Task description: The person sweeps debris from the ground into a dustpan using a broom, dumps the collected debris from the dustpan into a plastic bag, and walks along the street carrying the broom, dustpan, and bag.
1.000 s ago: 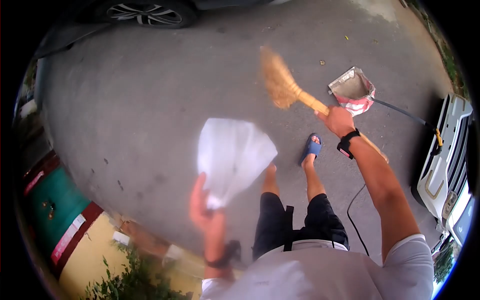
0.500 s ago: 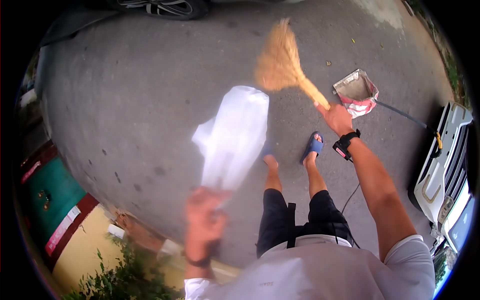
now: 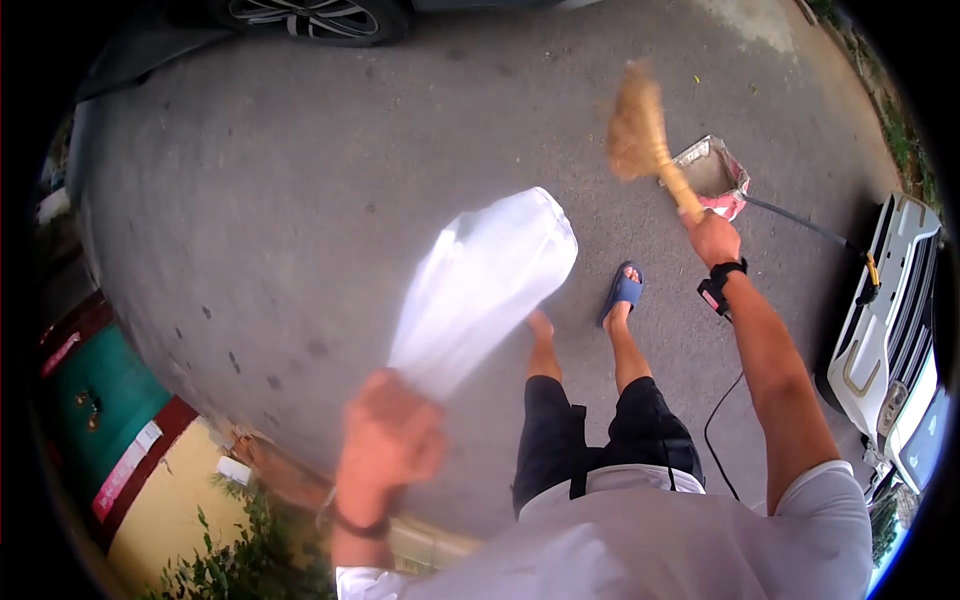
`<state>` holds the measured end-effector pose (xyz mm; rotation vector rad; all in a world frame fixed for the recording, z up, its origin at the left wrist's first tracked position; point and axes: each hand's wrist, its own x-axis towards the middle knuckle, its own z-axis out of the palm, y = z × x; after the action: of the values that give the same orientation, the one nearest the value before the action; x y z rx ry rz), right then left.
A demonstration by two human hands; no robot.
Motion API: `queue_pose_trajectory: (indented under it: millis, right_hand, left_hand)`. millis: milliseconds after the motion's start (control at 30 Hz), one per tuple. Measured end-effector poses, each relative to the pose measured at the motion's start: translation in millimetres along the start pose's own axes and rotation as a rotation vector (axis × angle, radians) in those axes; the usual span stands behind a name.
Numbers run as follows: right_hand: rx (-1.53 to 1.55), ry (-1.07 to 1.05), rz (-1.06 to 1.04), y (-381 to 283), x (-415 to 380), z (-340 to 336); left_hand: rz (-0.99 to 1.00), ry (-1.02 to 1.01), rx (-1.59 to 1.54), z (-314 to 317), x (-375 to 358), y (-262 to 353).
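A straw hand broom is gripped at its handle by my right hand, bristles pointing up and away from me. Behind the broom handle a dustpan with a red and white side rests on the ground; its long dark handle runs right toward the white car. My left hand is blurred but closed around the gathered end of a white plastic bag. The bag hangs out in front, puffed and stretched toward the upper right. It covers my left foot.
Grey pavement spreads around my feet, with one blue slipper showing. A dark car's wheel is at the top left, a white car at the right. A leafy plant and a low yellow wall stand at lower left.
The bag has swung to the right and tilted, its far end now nearer the broom. My left hand has moved slightly left and down. The broom has shifted right, closer to the dustpan.
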<state>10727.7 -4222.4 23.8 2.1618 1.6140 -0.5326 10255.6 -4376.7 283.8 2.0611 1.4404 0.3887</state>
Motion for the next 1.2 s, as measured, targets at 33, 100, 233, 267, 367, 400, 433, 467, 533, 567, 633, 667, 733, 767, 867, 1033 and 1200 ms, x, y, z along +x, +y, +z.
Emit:
queue_pose_trajectory:
  millis: [33,100,233,267,367,400,433,467,533,567,633,667,733,767,867,1033,1200]
  right_hand:
    - [0.058,0.009,-0.026,4,-3,-2]
    - [0.164,0.027,-0.077,17,-12,-11]
    - [0.637,-0.286,-0.407,-12,-95,-50]
    - [0.645,-0.393,-0.581,-15,-105,-47]
    - [0.273,-0.45,-0.836,-42,-115,-51]
    - [0.241,-0.42,-0.744,-38,-93,-33]
    - [0.21,-0.388,-0.651,-32,-63,-17]
    - [-0.007,-0.302,-0.496,-28,-33,-19]
    - [-0.261,-0.091,-0.29,-17,18,-27]
    - [-0.299,0.017,-0.235,-9,30,-33]
    - [-0.177,0.103,-0.214,2,34,-53]
    - [-0.117,0.037,-0.232,2,31,-65]
    - [0.037,-0.09,-0.358,-8,4,-85]
    - [0.117,-0.151,-0.422,-19,-14,-95]
    - [0.545,-0.504,-0.738,-42,-63,-101]
    - [-0.024,-0.161,-1.049,-53,-26,-73]
    - [-0.699,0.292,-0.447,-28,74,-50]
  left_hand:
    - [0.003,-0.014,0.009,0,0,-1]
    - [0.05,-0.038,0.026,6,0,-3]
    - [0.187,-0.161,0.146,20,5,0]
    - [0.225,-0.196,0.182,22,5,2]
    - [0.303,-0.316,0.199,19,11,14]
    - [0.348,-0.346,0.213,18,11,19]
    - [0.395,-0.378,0.229,16,10,24]
    - [0.442,-0.407,0.244,14,9,28]
    - [0.476,-0.417,0.283,8,9,33]
    - [0.491,-0.429,0.292,8,7,35]
    - [0.495,-0.445,0.257,11,4,35]
    - [0.497,-0.442,0.246,14,6,34]
    - [0.564,-0.454,0.232,22,12,33]
    - [0.598,-0.458,0.231,25,16,32]
    - [0.657,-0.512,0.252,35,17,32]
    - [0.786,-0.535,0.281,41,13,35]
    - [0.807,-0.496,0.372,28,21,44]
